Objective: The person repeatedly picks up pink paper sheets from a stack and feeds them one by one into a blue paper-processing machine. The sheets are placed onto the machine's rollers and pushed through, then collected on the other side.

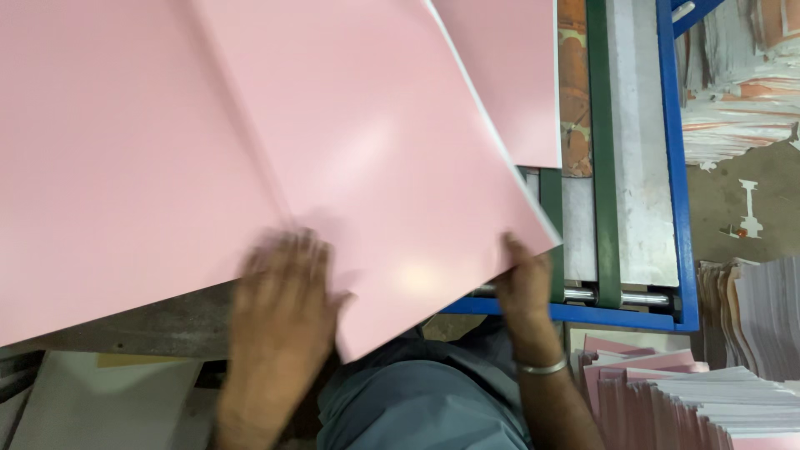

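Over blue machine (677,167), pink sheets (250,142) between hands.

Large glossy pink sheet (250,142), tilted, creased, lies across the machine.

Right of centre I see blue machine frame (677,167), running far to near, with green belt strip (602,150) and grey metal bed (640,142) inside it. Steel roller (646,297) lies across near end. Far right: untidy white paper stacks (733,75) on grey floor (750,225). Near right: stacks of pink and white sheets (692,392). Near left: pale boards (100,400). Bottom centre: grey-blue garment (417,400).
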